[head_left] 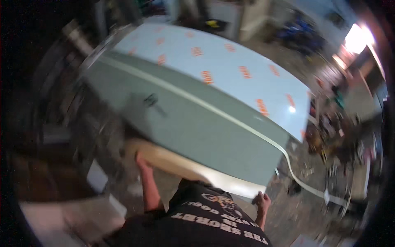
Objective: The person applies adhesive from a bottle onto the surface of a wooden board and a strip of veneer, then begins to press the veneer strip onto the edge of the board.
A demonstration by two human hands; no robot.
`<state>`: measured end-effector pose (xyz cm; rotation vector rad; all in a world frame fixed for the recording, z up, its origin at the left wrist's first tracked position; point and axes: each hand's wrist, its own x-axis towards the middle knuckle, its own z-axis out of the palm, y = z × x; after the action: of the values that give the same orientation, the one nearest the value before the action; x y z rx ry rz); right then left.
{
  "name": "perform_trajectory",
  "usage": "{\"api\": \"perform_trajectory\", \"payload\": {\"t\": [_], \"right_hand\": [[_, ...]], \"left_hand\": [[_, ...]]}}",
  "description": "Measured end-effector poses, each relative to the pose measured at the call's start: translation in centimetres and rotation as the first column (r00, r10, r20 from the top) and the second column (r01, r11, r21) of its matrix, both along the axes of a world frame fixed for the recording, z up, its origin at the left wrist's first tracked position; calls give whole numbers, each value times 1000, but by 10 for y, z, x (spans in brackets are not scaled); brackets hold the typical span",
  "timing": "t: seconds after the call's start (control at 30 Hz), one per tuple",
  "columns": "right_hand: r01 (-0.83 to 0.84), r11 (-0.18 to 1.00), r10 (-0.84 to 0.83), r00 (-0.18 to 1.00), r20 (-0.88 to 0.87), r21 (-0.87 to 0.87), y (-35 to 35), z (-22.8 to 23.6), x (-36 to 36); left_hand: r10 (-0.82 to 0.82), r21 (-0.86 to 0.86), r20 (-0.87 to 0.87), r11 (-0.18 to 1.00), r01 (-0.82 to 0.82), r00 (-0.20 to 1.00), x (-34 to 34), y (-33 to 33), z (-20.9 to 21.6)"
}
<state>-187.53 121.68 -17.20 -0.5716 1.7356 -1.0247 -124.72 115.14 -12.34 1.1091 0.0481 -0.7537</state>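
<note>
A long, pale tan board or panel strip [177, 162] runs along the near edge of a grey-green sheet surface [197, 136], just in front of my body. My left hand [142, 161] grips it toward its left part, with the fingers partly hidden behind it. At its right end my right hand [262, 200] is closed on the corner. Motion blur softens the strip, and I cannot tell its exact material. A narrow cream band [197, 100] lies lengthwise across the grey-green surface and droops off its right end to the floor.
A pale sheet with orange printed marks [222, 61] covers the far side of the surface. A small dark item [151, 100] lies on the left part. Cluttered tools and scraps [329, 136] lie at right, beneath a bright lamp [357, 39]. White offcuts [97, 176] stand at left.
</note>
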Motion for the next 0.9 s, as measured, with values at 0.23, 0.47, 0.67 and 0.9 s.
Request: {"api": "perform_trajectory", "payload": {"t": [0.23, 0.47, 0.67, 0.9], "right_hand": [[-140, 990, 139, 989, -50, -17, -3, 6, 18], [-52, 999, 50, 986, -157, -10, -24, 25, 35], [289, 948, -318, 876, -362, -134, -19, 26, 51], [354, 918, -397, 810, -431, -180, 3, -11, 49]], "left_hand": [[100, -57, 491, 995, -83, 865, 45, -4, 107], [-276, 508, 439, 861, 17, 855, 101, -69, -9], [-766, 900, 333, 433, 58, 550, 84, -77, -43], [-938, 993, 88, 109, 43, 336, 109, -102, -25]]}}
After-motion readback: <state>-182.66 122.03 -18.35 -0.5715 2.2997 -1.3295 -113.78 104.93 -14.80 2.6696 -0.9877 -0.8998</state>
